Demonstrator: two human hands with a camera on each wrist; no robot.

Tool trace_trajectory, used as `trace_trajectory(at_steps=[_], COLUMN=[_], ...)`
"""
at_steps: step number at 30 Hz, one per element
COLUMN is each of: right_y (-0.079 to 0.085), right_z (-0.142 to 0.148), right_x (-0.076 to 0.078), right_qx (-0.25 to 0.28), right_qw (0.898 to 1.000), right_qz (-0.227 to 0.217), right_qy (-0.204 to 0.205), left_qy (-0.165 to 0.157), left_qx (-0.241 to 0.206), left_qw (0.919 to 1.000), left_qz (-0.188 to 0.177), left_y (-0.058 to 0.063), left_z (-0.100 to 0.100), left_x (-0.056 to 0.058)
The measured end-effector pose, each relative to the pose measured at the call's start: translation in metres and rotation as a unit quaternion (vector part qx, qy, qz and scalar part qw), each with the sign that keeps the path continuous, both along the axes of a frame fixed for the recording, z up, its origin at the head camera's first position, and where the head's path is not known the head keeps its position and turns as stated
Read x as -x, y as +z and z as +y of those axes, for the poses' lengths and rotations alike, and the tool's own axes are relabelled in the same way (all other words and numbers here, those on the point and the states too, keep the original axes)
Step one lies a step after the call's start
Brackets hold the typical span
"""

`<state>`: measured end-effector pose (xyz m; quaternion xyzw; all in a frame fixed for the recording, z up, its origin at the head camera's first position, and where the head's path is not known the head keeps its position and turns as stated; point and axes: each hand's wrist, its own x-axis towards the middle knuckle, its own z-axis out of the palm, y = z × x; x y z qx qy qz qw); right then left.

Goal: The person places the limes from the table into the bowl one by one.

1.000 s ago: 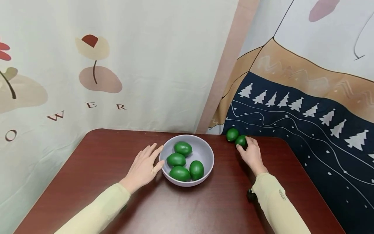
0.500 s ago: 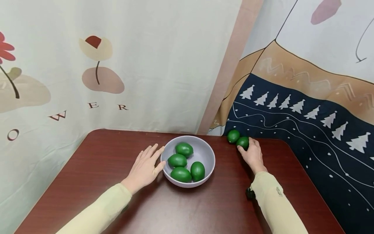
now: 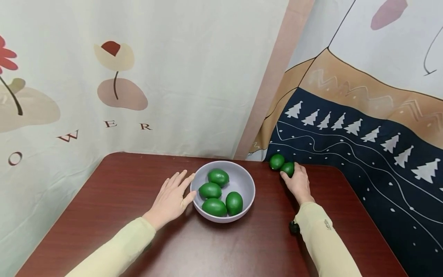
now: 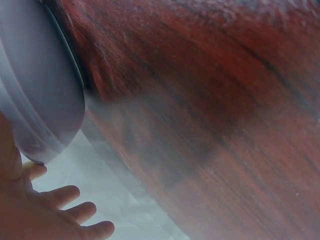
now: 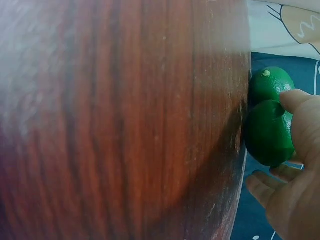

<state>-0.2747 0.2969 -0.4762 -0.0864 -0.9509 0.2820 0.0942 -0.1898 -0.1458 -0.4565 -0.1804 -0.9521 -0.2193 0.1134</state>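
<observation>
My right hand [image 3: 298,184] grips a green lime [image 3: 287,168] near the table's far right edge, with thumb and fingers on either side of it. In the right wrist view the thumb lies over this lime [image 5: 269,135], and a second lime [image 5: 271,84] sits against it, just beyond. My left hand [image 3: 169,199] has its fingers spread, thumb and index finger at the left rim of a pale grey-purple bowl [image 3: 244,184]. Inside the bowl lie several more limes [image 3: 233,203]. From the left wrist, the bowl's outer wall [image 4: 47,75] shows beside the fingers.
The dark red-brown wooden table [image 3: 256,246] ends in a far edge close behind the two loose limes. A pale printed curtain [image 3: 194,77] hangs behind it, and a dark blue cloth with white trees [image 3: 322,134] hangs at the right.
The view has shifted slightly. My right hand stays at the same lime, with hardly any movement. The left hand keeps its place at the bowl, and the limes in it lie as before.
</observation>
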Motion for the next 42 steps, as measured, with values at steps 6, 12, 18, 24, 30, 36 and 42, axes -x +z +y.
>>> trace_trajectory(at_steps=[6,12,18,24,30,36,42], right_y=[0.0032,0.0046,0.0045,0.0055,0.0057,0.0066,0.0066], right_z=[-0.0003,0.0007,0.0017,0.0008,0.0017,-0.0014,-0.0073], right_x=[-0.0001,0.0006,0.0022,0.0038,0.0029,-0.0005,-0.003], right_qx=[0.005,0.01,0.015,0.015,0.017,0.015,0.014], right_qw=[1.0,1.0,1.0,1.0,1.0,1.0,1.0], right_qz=[-0.001,-0.004,0.0,-0.001,-0.007,-0.009,-0.007], right_qy=[-0.006,-0.011,-0.017,-0.01,-0.002,0.0,0.003], left_qy=[-0.003,-0.004,-0.006,-0.003,-0.003,-0.003,-0.002], left_qx=[0.003,0.003,0.002,0.003,0.004,0.0,-0.004], left_qw=[1.0,1.0,1.0,1.0,0.9999,0.9999,0.9999], left_qz=[-0.001,-0.003,-0.002,-0.007,-0.013,-0.013,-0.014], left_y=[0.0025,0.0036,0.0036,0.0003,-0.0018,-0.0023,-0.003], left_z=[0.001,0.0027,0.0033,0.001,0.0006,-0.0006,-0.0013], left_x=[0.0015,0.0023,0.0027,0.0036,0.0036,0.004,0.0028])
